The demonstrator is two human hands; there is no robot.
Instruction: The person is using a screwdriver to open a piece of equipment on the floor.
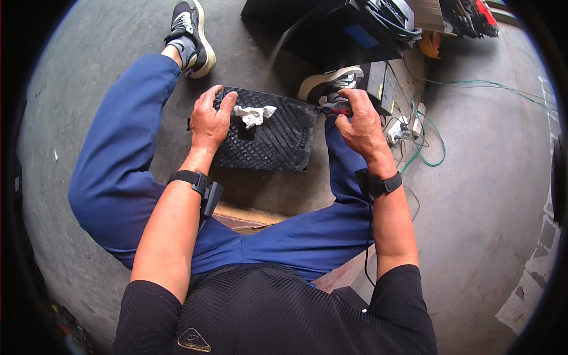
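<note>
A black, ribbed, flat plastic case (278,139) lies in front of me between my legs. A crumpled piece of white paper (253,116) rests on top of it, beside a smooth dark square. My left hand (210,118) grips the case at its far left corner, with the thumb over the top and the fingers at the edge. At the far right corner, my right hand (361,121) is closed around a screwdriver (337,109) with a red-and-black handle. Its dark shaft points left toward the case edge; whether the tip touches is too small to tell.
Beyond my right foot stand a large black box (340,35) and a coil of grey cable (390,15). A power strip (419,118) with plugs and green cable (444,148) lies on the floor to the right. A wooden board (248,216) shows below the case.
</note>
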